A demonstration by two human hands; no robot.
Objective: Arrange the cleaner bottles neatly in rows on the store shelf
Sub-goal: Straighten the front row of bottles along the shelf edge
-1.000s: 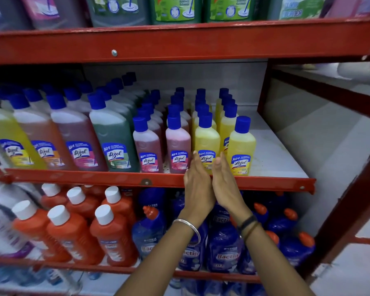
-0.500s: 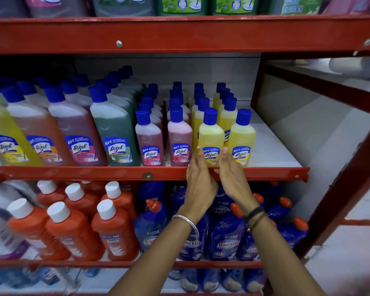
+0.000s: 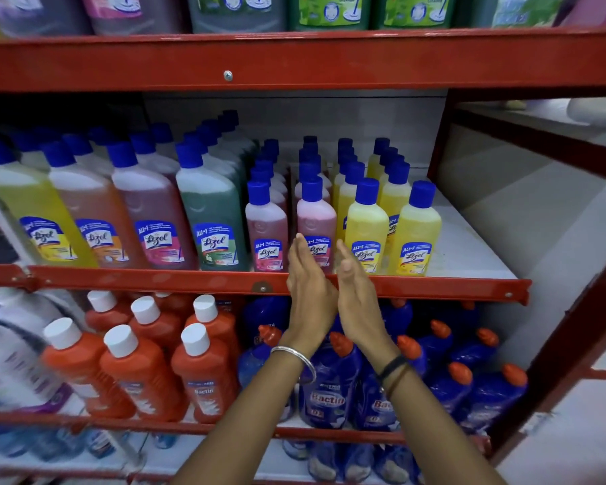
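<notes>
Small Lizol bottles with blue caps stand in rows on the middle shelf (image 3: 469, 253): two pink rows and two yellow rows. My left hand (image 3: 308, 285) and my right hand (image 3: 357, 295) are raised flat, palms facing each other, on either side of the base of the front pink bottle (image 3: 316, 218) in the second pink row. Fingers are straight and neither hand grips anything. The other front pink bottle (image 3: 266, 225) stands just left of my left hand. The front yellow bottles (image 3: 366, 225) (image 3: 418, 232) stand just right of my right hand.
Large Lizol bottles (image 3: 210, 211) in yellow, orange, pink and green fill the shelf's left part. A red shelf rail (image 3: 154, 280) runs below them. Orange bottles (image 3: 196, 372) and blue Bactin bottles (image 3: 329, 390) sit on the lower shelf. A red upright (image 3: 441, 134) bounds the right side.
Both hands have shifted left, from in front of the front yellow bottles to either side of the front pink bottle. The hands are slightly further apart.
</notes>
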